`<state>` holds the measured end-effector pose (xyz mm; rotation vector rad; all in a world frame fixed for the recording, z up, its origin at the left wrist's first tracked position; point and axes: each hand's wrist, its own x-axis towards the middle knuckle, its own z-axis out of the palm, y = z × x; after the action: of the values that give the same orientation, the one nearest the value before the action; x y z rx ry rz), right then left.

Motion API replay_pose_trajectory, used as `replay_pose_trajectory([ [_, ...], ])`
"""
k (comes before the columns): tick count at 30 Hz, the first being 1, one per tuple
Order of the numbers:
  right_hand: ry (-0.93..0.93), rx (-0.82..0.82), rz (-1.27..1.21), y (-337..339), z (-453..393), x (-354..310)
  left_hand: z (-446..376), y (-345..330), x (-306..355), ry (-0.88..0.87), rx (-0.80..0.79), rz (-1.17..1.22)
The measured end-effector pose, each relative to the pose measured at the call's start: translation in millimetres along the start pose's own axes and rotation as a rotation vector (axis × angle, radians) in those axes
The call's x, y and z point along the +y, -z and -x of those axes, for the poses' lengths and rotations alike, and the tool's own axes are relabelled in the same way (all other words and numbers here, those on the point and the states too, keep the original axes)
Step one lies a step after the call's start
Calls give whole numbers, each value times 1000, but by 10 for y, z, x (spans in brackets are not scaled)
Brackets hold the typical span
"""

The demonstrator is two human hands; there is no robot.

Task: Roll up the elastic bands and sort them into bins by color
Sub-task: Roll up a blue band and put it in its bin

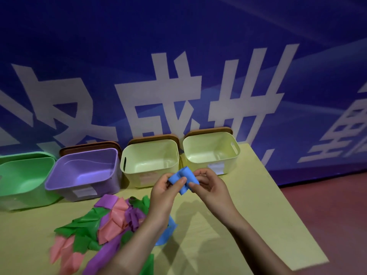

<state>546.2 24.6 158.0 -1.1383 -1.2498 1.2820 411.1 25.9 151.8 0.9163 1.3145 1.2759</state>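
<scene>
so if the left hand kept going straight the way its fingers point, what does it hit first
Probably the right hand: the left hand points across the blue band they both pinch. Depth looks shared, though uncertain.

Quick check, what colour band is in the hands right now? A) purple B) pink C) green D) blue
D: both hands, left hand and right hand, pinch a blue band in front of the yellow bins, while the pink, green and purple bands lie in the pile on the table.
</scene>
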Motion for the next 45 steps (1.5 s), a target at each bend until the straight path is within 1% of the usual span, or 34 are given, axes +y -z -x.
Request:
replay_pose_trajectory([
  [2, 2, 7, 3, 48, 18, -3, -9, -29, 0, -9, -23, 9],
  [6, 16, -11, 6, 108, -8, -27, -75, 40, 65, -56, -132, -77],
  [8, 28, -33, 39, 104, -58, -29, -119, 105, 100, -67, -158, -101],
  [12, 26, -45, 51, 25, -170, -17, -193, 184, 118, -76, -133, -116],
  [17, 27, -3, -18, -89, -267, 24, -274, 178, 82, -18, -22, -93],
  [19, 23, 20, -49, -114, -288, 47, -294, 167, 80, -24, 2, -84],
  [22, 17, 56, -59, -131, -308, 72, -308, 150, 87, -41, 4, -74],
  [26, -46, 99, -78, -110, -339, 110, -296, 108, 86, -23, -35, -35],
  [33, -85, 80, -182, -60, -310, 110, -229, 41, 102, 5, -47, -4],
  [37, -136, 71, -128, -6, -350, 76, -206, 28, 104, 22, -74, -2],
  [41, -203, 64, -17, 49, -398, 118, -242, 30, 90, 10, -108, -74],
  [45, -149, 68, 58, 134, -422, 140, -294, 40, 112, -18, -207, -217],
])
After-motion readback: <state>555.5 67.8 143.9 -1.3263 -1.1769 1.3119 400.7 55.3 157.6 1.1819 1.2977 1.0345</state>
